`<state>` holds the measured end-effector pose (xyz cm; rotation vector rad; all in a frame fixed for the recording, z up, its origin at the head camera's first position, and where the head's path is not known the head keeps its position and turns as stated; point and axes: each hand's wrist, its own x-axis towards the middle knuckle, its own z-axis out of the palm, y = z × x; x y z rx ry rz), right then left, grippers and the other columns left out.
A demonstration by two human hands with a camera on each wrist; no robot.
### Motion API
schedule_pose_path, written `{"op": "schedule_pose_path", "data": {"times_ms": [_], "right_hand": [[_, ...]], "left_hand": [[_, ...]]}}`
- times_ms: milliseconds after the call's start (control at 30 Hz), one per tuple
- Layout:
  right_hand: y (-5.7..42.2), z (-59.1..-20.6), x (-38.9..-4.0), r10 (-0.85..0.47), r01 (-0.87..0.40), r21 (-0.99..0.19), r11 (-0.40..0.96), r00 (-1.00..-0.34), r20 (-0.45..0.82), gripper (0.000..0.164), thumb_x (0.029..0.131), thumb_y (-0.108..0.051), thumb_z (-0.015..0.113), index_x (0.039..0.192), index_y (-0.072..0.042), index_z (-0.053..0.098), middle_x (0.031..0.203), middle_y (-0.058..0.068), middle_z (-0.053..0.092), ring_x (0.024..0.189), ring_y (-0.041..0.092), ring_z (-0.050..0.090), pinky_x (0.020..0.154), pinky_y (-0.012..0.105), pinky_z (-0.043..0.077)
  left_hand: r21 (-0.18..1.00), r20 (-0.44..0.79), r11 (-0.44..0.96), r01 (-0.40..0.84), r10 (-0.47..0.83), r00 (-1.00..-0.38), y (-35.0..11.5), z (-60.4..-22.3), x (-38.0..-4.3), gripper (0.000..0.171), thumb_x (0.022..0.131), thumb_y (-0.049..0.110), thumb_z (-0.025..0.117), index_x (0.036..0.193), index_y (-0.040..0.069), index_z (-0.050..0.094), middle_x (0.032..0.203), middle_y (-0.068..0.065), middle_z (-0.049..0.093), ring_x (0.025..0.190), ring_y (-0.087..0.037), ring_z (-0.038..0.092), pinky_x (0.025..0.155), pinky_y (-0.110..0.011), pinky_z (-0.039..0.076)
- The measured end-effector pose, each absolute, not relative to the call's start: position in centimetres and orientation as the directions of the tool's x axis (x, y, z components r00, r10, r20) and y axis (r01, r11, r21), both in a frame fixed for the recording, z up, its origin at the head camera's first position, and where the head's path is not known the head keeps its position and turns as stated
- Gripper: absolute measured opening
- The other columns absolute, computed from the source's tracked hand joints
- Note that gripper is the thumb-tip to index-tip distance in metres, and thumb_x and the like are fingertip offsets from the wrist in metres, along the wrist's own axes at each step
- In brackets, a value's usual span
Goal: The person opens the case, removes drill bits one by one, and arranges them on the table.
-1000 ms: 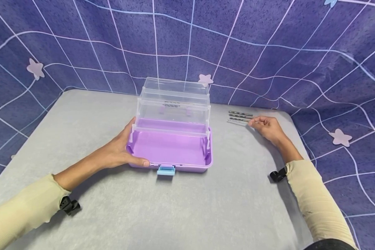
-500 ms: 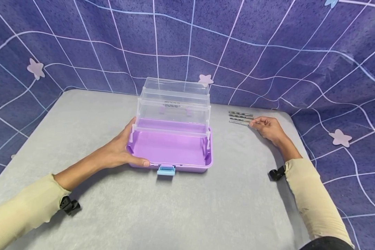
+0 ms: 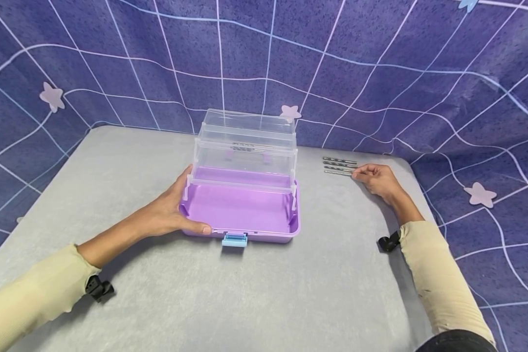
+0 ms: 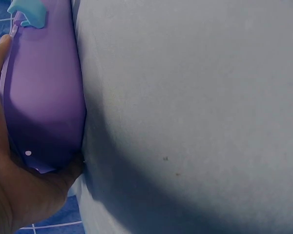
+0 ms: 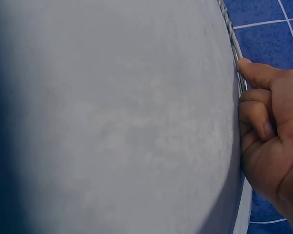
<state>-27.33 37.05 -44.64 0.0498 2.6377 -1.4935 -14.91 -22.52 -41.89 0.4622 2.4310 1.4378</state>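
Note:
A purple toolbox with a light-blue latch stands on the table, its translucent trays raised at the back. My left hand grips its left end, thumb along the front rim; in the left wrist view the fingers bend around the purple end wall. To the right of the box, several drill bits lie side by side. At their right ends my right hand pinches the nearest drill bit, whose end is hidden by the fingertips. A twisted bit also shows by the thumb in the right wrist view.
Several more drill bits show through the upper trays. The grey table extends in front of the box. A blue-purple cloth with pale lines and stars hangs close behind the table and along its right side.
My right hand has shifted the nearest drill bit slightly to the right, so it lies more in line with the others. My left hand and the toolbox have stayed put.

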Motion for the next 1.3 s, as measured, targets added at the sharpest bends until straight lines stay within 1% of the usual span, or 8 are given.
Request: {"op": "schedule_pose_path", "data": {"times_ms": [300,467,633,733,800,867,1067,1300], "right_hand": [[36.93,-44.46,-27.52,-0.02,0.109,-0.848,0.519,-0.99,-0.139,0.024,0.104,-0.022,0.082,0.118,-0.002,0.078,0.06,-0.02,0.047,0.051,-0.003,0.041,0.047,0.018,0.035],[36.88,-44.35,-27.62,-0.018,0.117,-0.842,0.526,-0.989,-0.148,0.031,0.105,-0.021,0.081,0.123,0.003,0.076,0.06,-0.02,0.048,0.052,-0.003,0.042,0.048,0.018,0.035],[36.87,-44.26,-27.69,-0.016,0.126,-0.842,0.524,-0.987,-0.157,0.038,0.106,-0.021,0.08,0.13,0.008,0.074,0.061,-0.021,0.047,0.053,-0.003,0.042,0.048,0.017,0.035],[36.99,-44.27,-27.7,-0.014,0.139,-0.856,0.498,-0.986,-0.168,0.038,0.105,-0.02,0.08,0.13,0.007,0.073,0.061,-0.021,0.046,0.052,-0.003,0.041,0.048,0.017,0.034],[37.1,-44.3,-27.68,-0.014,0.15,-0.869,0.472,-0.984,-0.177,0.036,0.105,-0.019,0.081,0.129,0.005,0.073,0.061,-0.021,0.046,0.051,-0.002,0.04,0.047,0.017,0.034],[37.13,-44.28,-27.62,-0.012,0.157,-0.881,0.446,-0.983,-0.181,0.032,0.104,-0.018,0.082,0.127,0.003,0.073,0.061,-0.02,0.047,0.05,-0.002,0.039,0.046,0.017,0.033],[37.51,-44.63,-27.67,-0.019,0.159,-0.921,0.355,-0.984,-0.177,0.019,0.102,-0.012,0.084,0.117,-0.004,0.076,0.058,-0.02,0.046,0.046,-0.003,0.037,0.044,0.017,0.03],[37.31,-44.21,-27.79,-0.057,0.17,-0.931,0.323,-0.978,-0.199,0.025,0.099,-0.007,0.087,0.121,-0.002,0.074,0.057,-0.019,0.039,0.045,-0.002,0.034,0.043,0.017,0.028]], "left_hand": [[0.875,-0.085,0.468,0.125,0.402,-0.912,-22.59,-41.91,-14.96,0.163,0.074,0.033,0.11,0.181,0.037,-0.013,0.178,-0.015,0.039,0.141,-0.037,0.065,0.126,-0.061,0.046],[0.879,-0.072,0.457,0.137,0.41,-0.909,-22.59,-41.95,-14.95,0.161,0.075,0.032,0.109,0.181,0.037,-0.012,0.178,-0.015,0.039,0.141,-0.037,0.065,0.125,-0.061,0.047],[0.896,-0.06,0.421,0.14,0.428,-0.902,-22.47,-42.0,-15.05,0.159,0.075,0.027,0.109,0.181,0.037,-0.009,0.173,-0.013,0.043,0.137,-0.037,0.068,0.117,-0.049,0.056],[0.898,-0.054,0.414,0.146,0.433,-0.9,-22.41,-41.96,-15.06,0.159,0.075,0.026,0.109,0.182,0.035,-0.008,0.171,-0.012,0.045,0.136,-0.036,0.069,0.112,-0.039,0.059],[0.901,-0.049,0.407,0.149,0.437,-0.898,-22.36,-41.94,-15.11,0.158,0.074,0.024,0.109,0.182,0.034,-0.007,0.17,-0.012,0.047,0.135,-0.036,0.069,0.11,-0.036,0.059],[0.903,-0.05,0.404,0.146,0.437,-0.898,-22.38,-41.94,-15.1,0.158,0.075,0.024,0.109,0.182,0.034,-0.007,0.17,-0.013,0.046,0.135,-0.037,0.069,0.111,-0.038,0.059],[0.889,-0.064,0.436,0.141,0.422,-0.904,-22.51,-41.95,-15.08,0.159,0.075,0.029,0.109,0.18,0.04,-0.009,0.174,-0.012,0.042,0.138,-0.035,0.067,0.12,-0.054,0.053],[0.885,-0.059,0.441,0.148,0.421,-0.905,-22.59,-42.02,-15.04,0.159,0.075,0.03,0.109,0.18,0.04,-0.009,0.174,-0.011,0.043,0.139,-0.035,0.067,0.122,-0.057,0.051]]}}
